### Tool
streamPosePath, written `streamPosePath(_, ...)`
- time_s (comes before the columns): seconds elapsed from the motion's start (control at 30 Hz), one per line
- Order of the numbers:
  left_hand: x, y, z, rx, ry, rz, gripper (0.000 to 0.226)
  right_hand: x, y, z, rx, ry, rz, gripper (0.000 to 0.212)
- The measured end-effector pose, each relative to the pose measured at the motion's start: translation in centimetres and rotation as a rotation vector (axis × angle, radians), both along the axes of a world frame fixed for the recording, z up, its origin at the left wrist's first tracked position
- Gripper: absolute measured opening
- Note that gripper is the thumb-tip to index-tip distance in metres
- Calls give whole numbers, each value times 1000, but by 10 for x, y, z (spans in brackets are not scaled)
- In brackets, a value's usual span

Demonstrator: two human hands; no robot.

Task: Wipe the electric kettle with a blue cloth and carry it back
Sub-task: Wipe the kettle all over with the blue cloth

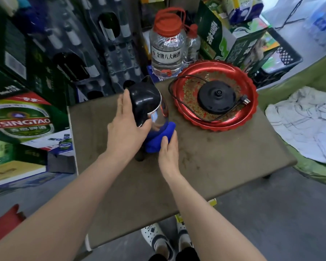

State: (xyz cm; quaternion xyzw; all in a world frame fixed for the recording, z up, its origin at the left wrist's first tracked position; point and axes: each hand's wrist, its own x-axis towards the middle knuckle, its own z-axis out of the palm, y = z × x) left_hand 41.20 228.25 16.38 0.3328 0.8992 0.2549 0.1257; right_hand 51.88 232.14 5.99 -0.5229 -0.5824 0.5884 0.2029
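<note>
One electric kettle (149, 104), one blue cloth (159, 139), one kettle base (216, 97), one red tray (250, 102), two clear jugs (167, 48), one white cloth (305, 121), two hands (124, 127).

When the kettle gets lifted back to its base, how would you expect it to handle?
The kettle looks rigid, and its shiny metal wall probably slips under fingers. It already tilts under the left hand, so it may tip. The base sits in the red tray amid a loose cord, which might snag.
</note>
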Motion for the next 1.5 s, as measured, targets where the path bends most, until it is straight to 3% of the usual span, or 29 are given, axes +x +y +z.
streamPosePath(0.2,-7,-2,3,-31,12,-38,95,-27,23,58,470,76,56,50)
streamPosePath(0.27,-9,-4,4,-35,8,-62,97,-32,39,51,427,66,37,48)
streamPosePath(0.37,-14,-8,6,-25,-15,-106,97,-22,54,30,83,12,13,48)
streamPosePath(0.43,-24,-14,10,-9,-76,-181,96,-7,54,29,-25,-62,54,46)
streamPosePath(0.6,-56,-21,28,-109,-139,-375,98,9,34,70,275,70,99,45)
streamPosePath(0.7,-39,-5,36,-162,-60,-283,100,-11,35,71,367,89,113,46)
streamPosePath(0.8,-13,5,29,-165,54,-115,104,-11,38,34,54,35,1,45)
streamPosePath(0.9,-8,6,25,-142,116,-66,104,11,35,9,-213,-96,57,43)
streamPosePath(1.13,-8,10,30,-183,63,-40,100,7,44,69,239,181,110,38)
streamPosePath(1.2,-10,10,30,-194,53,-31,101,-1,54,53,191,150,119,39)
streamPosePath(1.3,-11,10,29,-200,60,-36,101,-4,72,16,-148,-51,120,39)
streamPosePath(1.37,-10,11,28,-199,59,-35,100,2,74,6,-270,-163,157,35)
streamPosePath(1.43,-11,11,29,-195,55,-28,100,6,70,18,-156,-112,141,33)
streamPosePath(1.5,-12,11,29,-199,56,-19,100,5,67,44,98,50,141,31)
